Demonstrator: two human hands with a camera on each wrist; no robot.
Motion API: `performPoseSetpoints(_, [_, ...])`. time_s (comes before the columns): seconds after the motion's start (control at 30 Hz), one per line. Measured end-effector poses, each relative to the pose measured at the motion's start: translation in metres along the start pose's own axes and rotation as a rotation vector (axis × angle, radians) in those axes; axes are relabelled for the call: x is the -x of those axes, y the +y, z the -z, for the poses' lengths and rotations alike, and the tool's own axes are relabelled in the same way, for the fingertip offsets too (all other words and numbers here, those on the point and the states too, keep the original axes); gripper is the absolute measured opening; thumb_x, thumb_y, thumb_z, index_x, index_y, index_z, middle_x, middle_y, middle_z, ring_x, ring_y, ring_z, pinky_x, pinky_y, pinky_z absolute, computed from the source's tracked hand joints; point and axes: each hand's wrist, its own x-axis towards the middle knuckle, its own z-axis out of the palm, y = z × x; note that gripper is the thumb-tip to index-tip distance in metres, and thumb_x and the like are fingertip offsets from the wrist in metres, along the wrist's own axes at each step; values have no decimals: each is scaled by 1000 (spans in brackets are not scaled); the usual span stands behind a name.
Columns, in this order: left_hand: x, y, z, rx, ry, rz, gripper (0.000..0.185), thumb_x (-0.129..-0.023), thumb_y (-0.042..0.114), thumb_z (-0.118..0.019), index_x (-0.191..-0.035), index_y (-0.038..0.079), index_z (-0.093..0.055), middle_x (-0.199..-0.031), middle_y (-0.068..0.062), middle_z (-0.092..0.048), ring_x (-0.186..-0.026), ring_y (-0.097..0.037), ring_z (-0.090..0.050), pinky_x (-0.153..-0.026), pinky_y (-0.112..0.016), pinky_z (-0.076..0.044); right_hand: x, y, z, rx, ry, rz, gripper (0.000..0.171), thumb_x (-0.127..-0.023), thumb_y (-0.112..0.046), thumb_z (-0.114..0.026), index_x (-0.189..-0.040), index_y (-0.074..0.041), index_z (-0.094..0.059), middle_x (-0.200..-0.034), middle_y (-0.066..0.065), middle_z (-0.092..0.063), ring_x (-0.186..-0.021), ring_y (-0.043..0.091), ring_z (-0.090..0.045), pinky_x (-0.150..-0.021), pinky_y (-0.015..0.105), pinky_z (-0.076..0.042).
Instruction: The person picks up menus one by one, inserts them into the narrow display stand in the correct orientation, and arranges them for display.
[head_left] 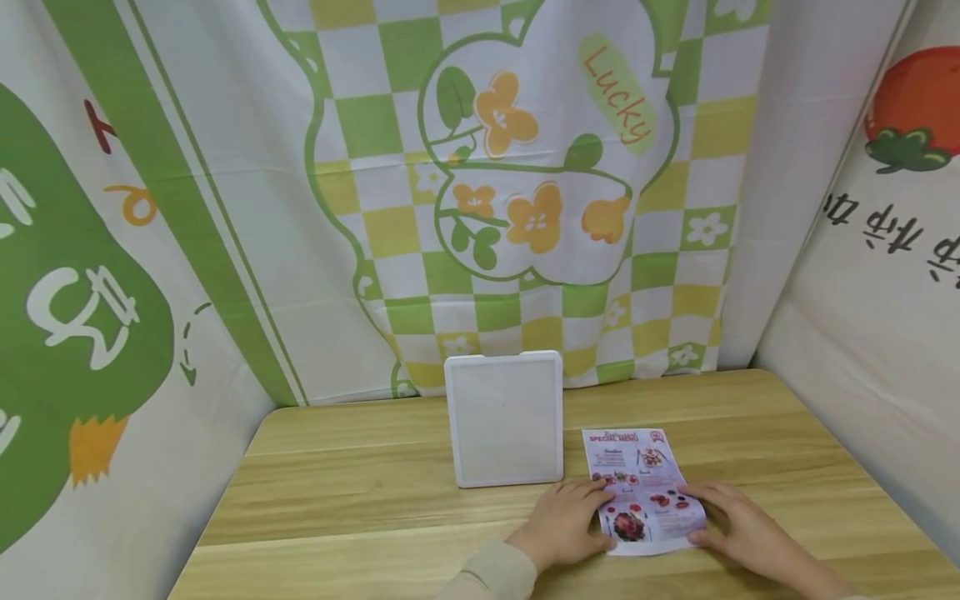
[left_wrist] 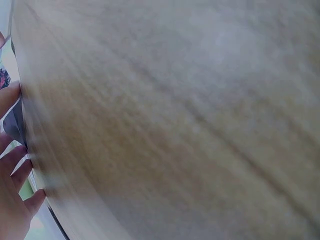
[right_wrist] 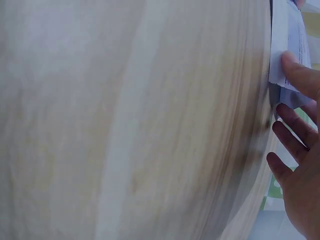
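Observation:
A printed paper menu [head_left: 637,462], headed "SPECIAL MENU" and showing food pictures, lies on the wooden table with its lower right part bowed upward. My left hand [head_left: 564,523] holds its left edge, thumb near the bottom corner and fingertips higher up. On the opposite edge, my right hand [head_left: 738,529] pinches the sheet between thumb and fingers. The right wrist view shows that thumb on the paper's edge [right_wrist: 279,60], with the other fingers spread below. In the left wrist view, only part of the left hand [left_wrist: 14,200] appears, at the frame's side.
Left of the menu, a white framed panel [head_left: 506,421] stands upright on the table [head_left: 337,500]. Behind the table hangs a green and yellow checked curtain [head_left: 420,308]. Printed cloths flank both sides, a green one on the left [head_left: 82,317] and one with a tomato [head_left: 915,108] on the right.

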Motion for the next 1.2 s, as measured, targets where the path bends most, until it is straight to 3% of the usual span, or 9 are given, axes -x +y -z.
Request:
performPoseSetpoints(0.1, [-1, 0, -1, -2, 5, 4, 64, -88, 55, -67, -142, 23, -54, -148, 7, -48, -134, -12, -44, -110, -33, -35, -1, -3, -1, -42, 23, -35, 57, -75, -31, -86, -123, -8, -67, -119, 8, -66, -109, 37, -60, -91, 56, -48])
performPoseSetpoints(0.33, [-1, 0, -4, -1, 13, 3, 63, -88, 54, -67, -141, 22, -54, -147, 6, -49, -133, -13, -45, -110, -33, -35, -9, -15, -3, -209, 12, -266, 43, -92, -32, -71, -121, -2, -68, -121, 20, -65, -116, 47, -56, -95, 65, -42])
performPoseSetpoints(0.5, [-1, 1, -2, 15, 8, 3, 67, -87, 55, -68, -142, 21, -53, -148, 5, -48, -134, -14, -44, -111, -34, -35, -13, -19, -8, -176, 93, -333, 37, -89, -24, -76, -114, 2, -71, -103, 13, -69, -91, 28, -66, -81, 44, -54])
performPoseSetpoints(0.67, [0, 4, 0, 52, -19, 31, 71, -84, 54, -72, -143, 20, -52, -149, 4, -47, -135, -14, -44, -112, -34, -33, -15, -21, -12, -197, 157, -382, 35, -84, -13, -79, -113, 5, -70, -84, 1, -68, -75, 12, -62, -67, 24, -52])
performPoseSetpoints(0.97, [0, 9, -1, 206, 60, 187, 71, -81, 43, -78, -140, 11, -53, -146, -6, -50, -132, -23, -47, -110, -38, -37, -19, -25, -12, -270, 172, -489, 44, -84, -7, -78, -122, 10, -63, -89, 10, -72, -74, 7, -62, -67, 22, -51])
performPoseSetpoints(1.2, [-3, 11, 0, 345, 113, 309, 70, -85, 36, -76, -140, 1, -52, -143, -14, -51, -131, -29, -48, -110, -41, -38, -17, -32, -8, -326, 265, -491, 41, -82, -3, -78, -119, 10, -64, -88, 14, -72, -72, 0, -61, -66, 17, -50])
